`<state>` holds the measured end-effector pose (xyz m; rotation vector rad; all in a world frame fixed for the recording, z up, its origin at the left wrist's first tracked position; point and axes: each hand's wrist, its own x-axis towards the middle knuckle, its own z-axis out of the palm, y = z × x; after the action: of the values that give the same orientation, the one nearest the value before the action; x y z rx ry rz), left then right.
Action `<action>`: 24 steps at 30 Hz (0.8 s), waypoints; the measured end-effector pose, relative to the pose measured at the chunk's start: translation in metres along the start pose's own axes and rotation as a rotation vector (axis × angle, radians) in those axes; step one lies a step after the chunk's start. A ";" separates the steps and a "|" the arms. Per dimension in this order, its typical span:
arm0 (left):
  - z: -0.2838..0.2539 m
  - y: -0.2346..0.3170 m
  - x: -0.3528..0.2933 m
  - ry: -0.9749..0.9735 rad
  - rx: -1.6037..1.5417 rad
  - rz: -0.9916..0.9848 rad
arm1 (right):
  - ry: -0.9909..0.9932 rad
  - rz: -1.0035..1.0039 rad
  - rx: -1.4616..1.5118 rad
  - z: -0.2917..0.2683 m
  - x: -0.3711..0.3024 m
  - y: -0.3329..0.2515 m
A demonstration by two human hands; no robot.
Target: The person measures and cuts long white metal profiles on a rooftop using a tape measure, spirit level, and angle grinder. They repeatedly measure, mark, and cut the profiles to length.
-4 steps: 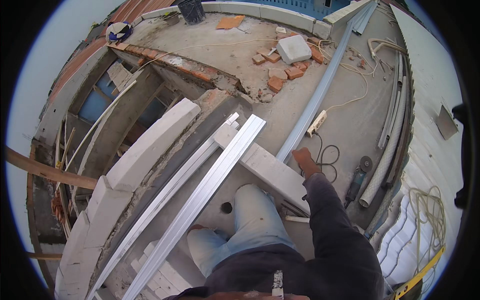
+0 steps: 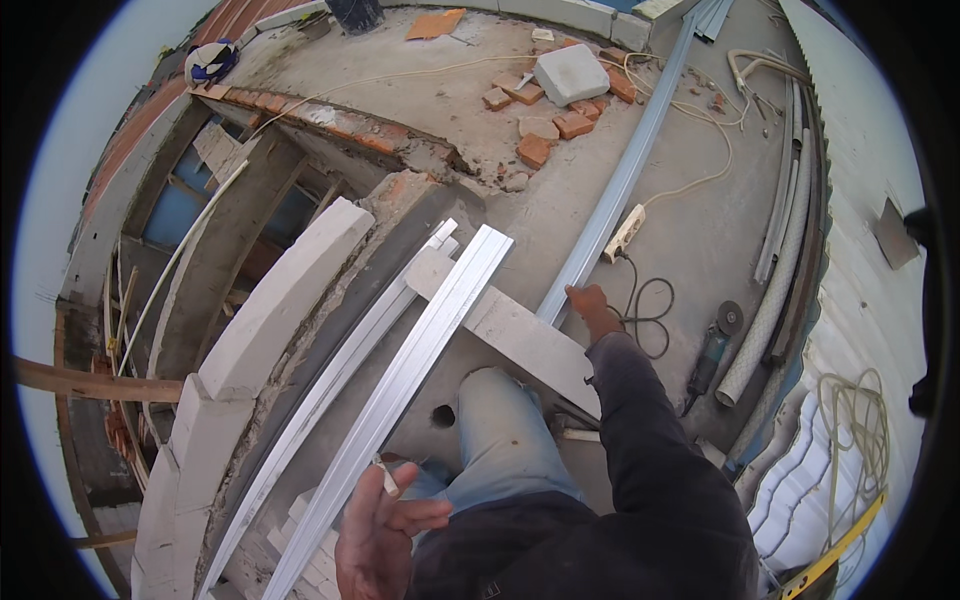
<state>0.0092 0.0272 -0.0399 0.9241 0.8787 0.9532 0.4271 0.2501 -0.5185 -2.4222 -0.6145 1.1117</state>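
Observation:
My left hand is raised at the lower middle, a white cigarette held between its fingers. Out to the right, my right hand has its fingers closed at the near end of a long bluish metal profile, gripping its right edge; the fingertips are partly hidden. Another shiny metal profile slants across a pale block in front of my knees. Left of it, narrower profiles lie with their far ends by the same block.
An angle grinder and a power strip with cables lie on the concrete right of my right hand. Pipes run along the right edge. Bricks and a white block sit farther off. Left drops an open shaft behind a block wall.
My left hand has come up from the bottom edge and moved left with the cigarette. My right hand has shifted slightly left and up onto the profile's end. The view has turned a little.

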 end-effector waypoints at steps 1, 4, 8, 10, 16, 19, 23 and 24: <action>-0.010 -0.013 0.007 0.306 0.045 -0.112 | -0.003 -0.033 0.008 0.003 0.002 0.001; -0.052 -0.044 0.013 0.475 0.463 -0.071 | -0.047 -0.019 0.071 0.015 0.003 0.002; -0.076 -0.071 -0.003 0.788 0.471 -0.256 | 0.050 -0.144 0.107 0.003 -0.010 -0.005; -0.079 -0.074 -0.009 0.850 0.480 -0.285 | 0.058 -0.122 0.245 -0.018 -0.023 -0.017; -0.094 -0.085 0.014 0.776 0.519 -0.139 | -0.201 -0.201 0.660 -0.100 -0.087 -0.053; -0.096 -0.091 0.013 0.711 0.521 -0.039 | -0.257 -0.208 0.679 -0.118 -0.126 -0.066; -0.096 -0.092 0.008 0.685 0.551 0.095 | -0.521 -0.206 0.777 -0.110 -0.204 -0.067; -0.096 -0.089 0.005 0.645 0.555 0.155 | -0.600 -0.164 0.802 -0.093 -0.227 -0.068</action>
<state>-0.0523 0.0291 -0.1556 1.1827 1.6967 1.1926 0.3516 0.1666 -0.2901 -1.3405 -0.4047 1.6257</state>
